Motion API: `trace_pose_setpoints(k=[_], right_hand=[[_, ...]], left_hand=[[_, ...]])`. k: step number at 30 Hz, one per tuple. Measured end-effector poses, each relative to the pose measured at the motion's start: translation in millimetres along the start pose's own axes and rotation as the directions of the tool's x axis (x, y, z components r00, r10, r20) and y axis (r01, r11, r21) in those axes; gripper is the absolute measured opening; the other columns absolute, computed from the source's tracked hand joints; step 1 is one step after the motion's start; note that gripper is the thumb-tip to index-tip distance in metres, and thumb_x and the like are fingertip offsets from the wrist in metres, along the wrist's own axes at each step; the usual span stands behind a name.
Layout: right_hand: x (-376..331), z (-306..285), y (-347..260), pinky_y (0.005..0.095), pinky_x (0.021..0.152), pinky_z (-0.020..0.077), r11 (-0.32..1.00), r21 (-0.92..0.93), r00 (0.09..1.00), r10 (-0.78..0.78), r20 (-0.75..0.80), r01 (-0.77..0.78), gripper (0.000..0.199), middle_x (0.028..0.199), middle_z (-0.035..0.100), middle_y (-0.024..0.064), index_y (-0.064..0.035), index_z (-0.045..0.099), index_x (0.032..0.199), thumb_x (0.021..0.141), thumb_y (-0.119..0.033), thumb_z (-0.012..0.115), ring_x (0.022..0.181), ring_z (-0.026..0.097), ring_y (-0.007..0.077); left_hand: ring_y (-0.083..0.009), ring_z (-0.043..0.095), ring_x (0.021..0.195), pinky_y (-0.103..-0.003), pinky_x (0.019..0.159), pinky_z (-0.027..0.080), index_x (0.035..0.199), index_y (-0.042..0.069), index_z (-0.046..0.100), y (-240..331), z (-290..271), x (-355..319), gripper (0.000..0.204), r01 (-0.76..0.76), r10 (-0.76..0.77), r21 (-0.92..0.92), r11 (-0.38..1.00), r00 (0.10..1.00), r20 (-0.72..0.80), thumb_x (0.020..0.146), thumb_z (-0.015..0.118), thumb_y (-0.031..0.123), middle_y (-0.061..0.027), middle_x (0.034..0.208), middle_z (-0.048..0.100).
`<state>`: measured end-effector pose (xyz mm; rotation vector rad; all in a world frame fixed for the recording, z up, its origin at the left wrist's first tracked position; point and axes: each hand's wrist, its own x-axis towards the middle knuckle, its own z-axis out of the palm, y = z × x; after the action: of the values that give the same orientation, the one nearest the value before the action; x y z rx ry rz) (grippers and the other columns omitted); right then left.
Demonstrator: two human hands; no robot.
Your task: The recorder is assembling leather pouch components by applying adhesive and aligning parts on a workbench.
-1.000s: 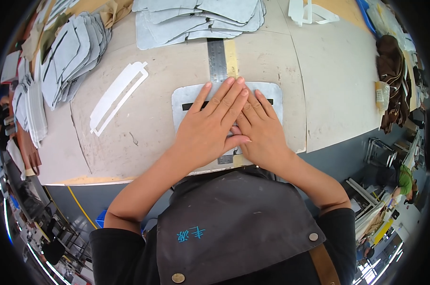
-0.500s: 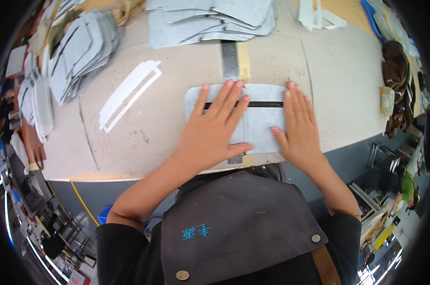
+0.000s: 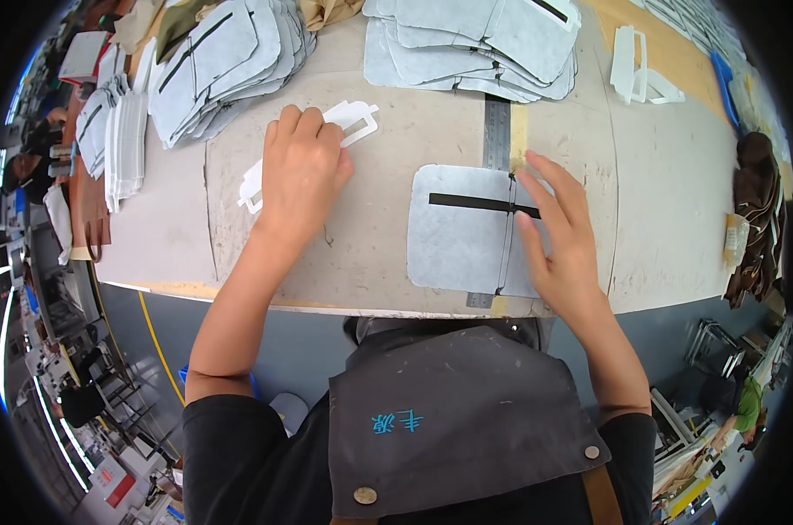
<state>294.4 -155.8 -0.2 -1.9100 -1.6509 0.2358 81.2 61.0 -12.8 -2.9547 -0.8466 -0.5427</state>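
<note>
Strips (image 3: 127, 153), white and narrow, stacked at far left of the table (image 3: 370, 219). Next, fanned pile (image 3: 230, 70) of pale grey panels with black bands, upper left. White slotted frame (image 3: 346, 112) lies slantwise left of center; left hand (image 3: 300, 162) over its middle, fingers curled, tips hidden, cannot tell if they pinch it. Both frame ends stick out past the hand. Larger stack (image 3: 475, 44) of similar grey panels, top center. Single grey panel (image 3: 458, 245) flat near the table's front edge, black band (image 3: 466, 202) across upper part, thin dark line down it. Metal ruler (image 3: 497, 131) and yellow strip (image 3: 519, 140) side by side, showing above and below panel. Right hand (image 3: 567, 241) over panel's right part, fingers spread, loose, released; contact unclear. White cutouts (image 3: 624, 70) upper right; brown fabric (image 3: 755, 219) bunched far right.
</note>
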Motion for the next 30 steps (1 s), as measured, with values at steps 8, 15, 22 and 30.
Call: trace_pose_setpoints(k=[8, 15, 22, 30], right_hand=[[66.0, 8.7, -20.0, 0.0377, 0.104, 0.0414, 0.846, 0.533, 0.999, -0.006, -0.034, 0.023, 0.050, 0.139, 0.053, 0.0111, -0.0025, 0.058, 0.129, 0.082, -0.006, 0.073, 0.129, 0.048, 0.0262], [79.4, 8.4, -37.2, 0.0310, 0.087, 0.0497, 0.277, 0.866, 0.905, 0.044, 0.423, -0.417, 0.033, 0.102, 0.069, 0.0029, -0.0010, 0.068, 0.109, 0.082, -0.019, 0.077, 0.093, 0.063, 0.0167], [70.5, -12.6, -46.5, 0.0264, 0.076, 0.0483, 0.704, 0.675, 0.944, -0.022, 0.328, -0.219, 0.016, 0.087, 0.068, 0.0041, -0.0007, 0.070, 0.088, 0.082, -0.015, 0.077, 0.081, 0.061, 0.0115], [30.0, -25.2, -13.3, 0.0269, 0.079, 0.0467, 0.610, 0.690, 0.919, 0.207, 0.336, -0.390, 0.010, 0.090, 0.068, 0.0051, 0.0002, 0.069, 0.085, 0.082, -0.007, 0.075, 0.084, 0.061, 0.0117]], left_hand=[[-0.0191, 0.052, 0.080, -0.027, 0.073, 0.041, 0.086, 0.002, 0.068, 20.7, -74.0, 19.8, 0.015, 0.226, -0.054, -0.658, 0.719, 0.961, 0.271, 0.071, 0.072, -0.002, -0.0045, 0.082, 0.056], [-0.0099, 0.051, 0.084, -0.025, 0.076, 0.040, 0.095, 0.002, 0.069, 37.3, -78.0, 18.3, 0.020, 0.244, -0.081, -0.952, 0.186, 0.969, 0.233, 0.075, 0.074, 0.000, -0.0003, 0.087, 0.057], [-0.0088, 0.052, 0.084, -0.025, 0.077, 0.041, 0.094, -0.001, 0.067, 49.4, -87.8, 24.2, 0.014, 0.220, -0.123, -0.901, 0.374, 0.975, 0.187, 0.081, 0.072, -0.002, -0.0017, 0.094, 0.060], [-0.0076, 0.052, 0.083, -0.025, 0.080, 0.039, 0.088, 0.002, 0.065, 45.9, -68.6, 8.4, 0.007, 0.255, -0.424, -0.958, -0.132, 0.859, 0.287, 0.086, 0.072, 0.002, 0.0006, 0.085, 0.059]])
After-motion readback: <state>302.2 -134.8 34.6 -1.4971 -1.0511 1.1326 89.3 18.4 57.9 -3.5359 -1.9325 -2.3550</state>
